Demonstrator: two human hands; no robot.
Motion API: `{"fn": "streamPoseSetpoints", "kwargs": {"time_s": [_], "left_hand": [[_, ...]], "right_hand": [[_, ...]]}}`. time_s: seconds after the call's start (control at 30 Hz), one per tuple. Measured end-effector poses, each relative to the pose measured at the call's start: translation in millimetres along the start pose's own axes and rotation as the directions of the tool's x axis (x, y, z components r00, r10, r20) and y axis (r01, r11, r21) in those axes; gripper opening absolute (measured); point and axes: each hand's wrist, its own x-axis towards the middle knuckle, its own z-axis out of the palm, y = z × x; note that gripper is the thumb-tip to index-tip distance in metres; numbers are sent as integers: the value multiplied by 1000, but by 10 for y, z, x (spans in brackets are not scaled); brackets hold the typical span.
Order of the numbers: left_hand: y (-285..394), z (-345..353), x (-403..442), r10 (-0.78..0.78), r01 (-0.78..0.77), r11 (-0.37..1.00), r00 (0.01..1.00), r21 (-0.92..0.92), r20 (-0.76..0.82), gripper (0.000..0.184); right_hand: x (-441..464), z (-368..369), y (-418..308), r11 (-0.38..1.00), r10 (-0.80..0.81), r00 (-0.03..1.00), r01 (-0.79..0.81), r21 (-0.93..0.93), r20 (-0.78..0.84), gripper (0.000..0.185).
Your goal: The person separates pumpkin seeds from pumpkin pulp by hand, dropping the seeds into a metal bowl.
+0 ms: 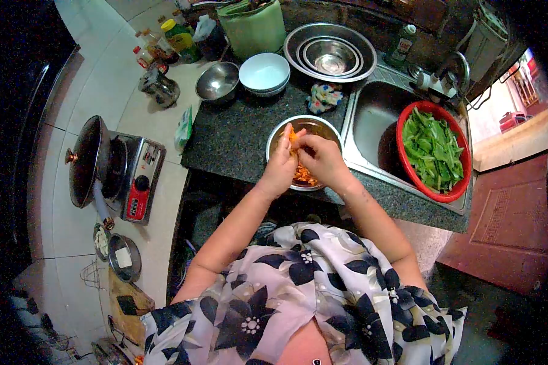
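A steel bowl (274,148) stands on the dark speckled counter, with orange pieces (304,176) in it. Over the bowl, my left hand (281,161) is raised with its fingers upright and close together, an orange bit (293,135) lying against them. My right hand (319,158) is beside it, its fingers bent and pinched at the left palm. What the right fingertips hold is too small to make out.
Right of the bowl is a sink (371,115) with a red basket (402,143) of green leaves. Behind stand nested steel basins (292,45), light blue bowls (265,72), a small steel bowl (218,82) and a patterned cloth (324,98). A stove (143,176) with a wok (86,161) is at left.
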Motion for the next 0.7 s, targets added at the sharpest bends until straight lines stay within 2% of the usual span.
{"fn": "streamPoseSetpoints", "kwargs": {"time_s": [0.07,0.1,0.2,0.4,0.5,0.63,0.7], "left_hand": [[17,-19,0,-54,54,988,999,-147,5,64],[-8,-38,3,-60,62,980,998,-190,14,64],[-34,-37,1,-67,72,954,997,-290,27,63],[55,5,-39,-98,98,912,995,-398,20,63],[98,-32,-47,-111,106,826,994,-554,23,60],[179,-102,-56,-107,118,626,992,-771,64,56],[137,-111,-52,-96,81,615,995,-785,28,49]], "right_hand": [[-19,6,60,984,66,998,-62,167,-17,16],[-12,-31,34,991,66,998,-65,117,-4,18],[-11,-50,67,990,55,998,-53,133,-13,17],[-11,-70,105,979,180,983,-176,106,-27,15],[10,-20,225,930,225,972,-195,313,-65,16],[6,-88,197,855,277,961,-250,455,7,18],[7,-77,230,803,283,959,-255,539,33,20]]}}
